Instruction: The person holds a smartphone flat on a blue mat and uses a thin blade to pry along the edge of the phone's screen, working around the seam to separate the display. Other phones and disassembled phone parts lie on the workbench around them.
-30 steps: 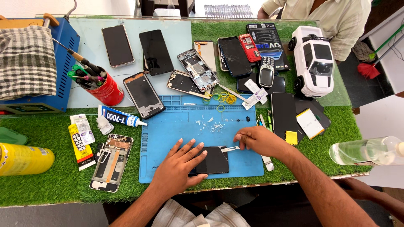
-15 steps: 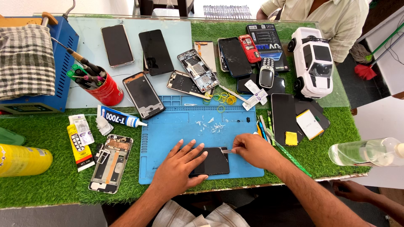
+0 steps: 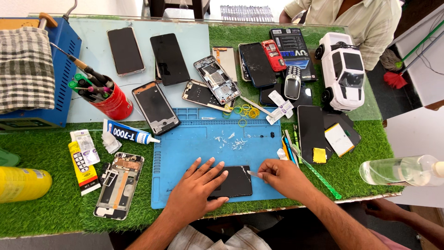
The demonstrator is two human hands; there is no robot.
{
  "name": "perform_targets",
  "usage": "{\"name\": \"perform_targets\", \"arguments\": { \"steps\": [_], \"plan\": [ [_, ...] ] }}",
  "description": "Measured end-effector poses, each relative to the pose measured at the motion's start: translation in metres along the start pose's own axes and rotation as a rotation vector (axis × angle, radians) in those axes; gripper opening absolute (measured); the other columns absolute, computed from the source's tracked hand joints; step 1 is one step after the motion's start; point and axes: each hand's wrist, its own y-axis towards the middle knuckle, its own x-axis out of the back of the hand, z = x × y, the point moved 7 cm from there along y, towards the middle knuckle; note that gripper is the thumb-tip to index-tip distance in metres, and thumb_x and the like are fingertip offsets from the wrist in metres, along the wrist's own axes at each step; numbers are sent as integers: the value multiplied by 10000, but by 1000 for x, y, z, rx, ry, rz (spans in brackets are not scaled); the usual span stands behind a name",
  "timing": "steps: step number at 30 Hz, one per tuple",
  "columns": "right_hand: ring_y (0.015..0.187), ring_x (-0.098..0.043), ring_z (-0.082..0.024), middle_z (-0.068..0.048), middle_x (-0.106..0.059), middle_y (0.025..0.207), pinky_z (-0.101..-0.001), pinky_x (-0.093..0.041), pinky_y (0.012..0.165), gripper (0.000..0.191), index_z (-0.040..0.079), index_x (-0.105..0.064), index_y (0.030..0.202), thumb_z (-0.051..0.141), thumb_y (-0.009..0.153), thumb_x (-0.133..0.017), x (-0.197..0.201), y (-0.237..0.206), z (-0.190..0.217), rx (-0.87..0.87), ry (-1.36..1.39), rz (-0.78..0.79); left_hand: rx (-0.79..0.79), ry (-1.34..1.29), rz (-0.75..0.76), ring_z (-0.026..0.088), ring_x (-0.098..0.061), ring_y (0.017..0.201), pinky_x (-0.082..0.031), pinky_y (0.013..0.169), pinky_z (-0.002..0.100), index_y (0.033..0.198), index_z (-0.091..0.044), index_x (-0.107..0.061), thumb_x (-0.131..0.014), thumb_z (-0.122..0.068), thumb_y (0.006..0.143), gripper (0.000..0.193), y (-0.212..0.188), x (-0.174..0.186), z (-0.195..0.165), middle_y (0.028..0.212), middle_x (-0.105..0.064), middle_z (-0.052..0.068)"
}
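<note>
The left hand [image 3: 196,187] lies flat on a black phone [image 3: 235,182] near the front edge of the blue mat [image 3: 185,143]. The right hand [image 3: 283,178] pinches a thin flat tool [image 3: 254,173], its tip touching the phone's right edge. A red cup of tools [image 3: 111,102] stands by the table's back left.

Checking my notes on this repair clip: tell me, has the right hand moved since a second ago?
Yes. The right hand has slid left along the blue mat, from the mat's right edge to the dark phone.
</note>
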Motion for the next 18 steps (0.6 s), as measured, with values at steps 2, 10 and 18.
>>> {"name": "perform_targets", "arguments": {
  "steps": [2, 10, 18],
  "plan": [
    [559, -536, -105, -29, -649, 616, -315, -451, 547, 117, 55, -754, 917, 166, 880, -742, 0, 4, 1, 0, 26, 12, 3, -13, 12, 329, -444, 1423, -247, 1196, 546, 1350, -91, -640, -775, -466, 845, 643, 0, -1, 0, 1473, -571, 108],
    [637, -679, -116, -30, -772, 717, -303, -552, 639, 134, 57, -794, 909, 175, 859, -754, 5, 23, 16, 88, -53, 93, -3, -22, 21, 329, -439, 1433, -237, 1198, 553, 1353, -78, -636, -775, -462, 856, 643, -1, -3, 1, 1491, -560, 117],
    [674, -703, -141, -47, -775, 756, -314, -565, 665, 171, 58, -787, 921, 218, 864, -777, 8, 26, 13, 13, -113, 86, -3, -25, 6, 327, -442, 1434, -237, 1205, 549, 1348, -88, -642, -762, -470, 867, 626, -1, -2, 1, 1489, -567, 105]
  ]
}}
